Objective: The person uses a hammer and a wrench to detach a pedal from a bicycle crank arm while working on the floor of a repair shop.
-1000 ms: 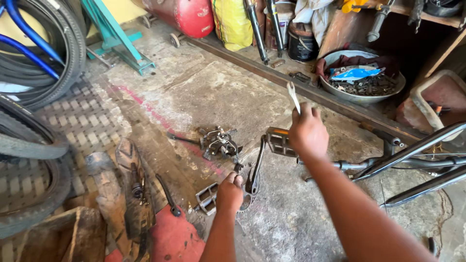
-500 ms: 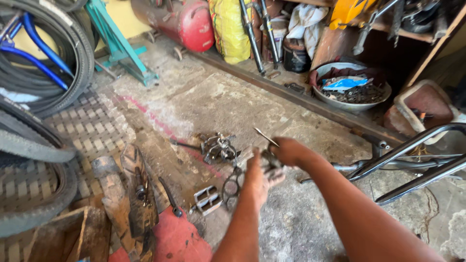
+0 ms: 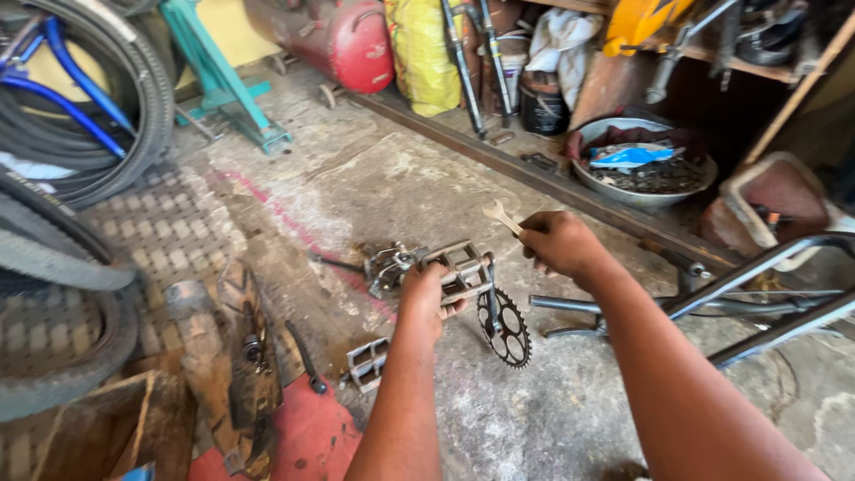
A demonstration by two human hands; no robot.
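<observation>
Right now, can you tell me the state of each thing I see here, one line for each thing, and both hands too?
Left hand: closed on the grey metal bicycle pedal, held above the floor.
Right hand: closed on the silver open-end wrench, its head pointing up and left.
Black toothed chainring: upright, hanging below the held pedal.
Second grey pedal: lying loose on the concrete.
Round metal basin: filled with small parts.

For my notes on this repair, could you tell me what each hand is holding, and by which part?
The left hand grips the pedal of the crank with chainring. The right hand holds a wrench by its handle, open end up.
</observation>
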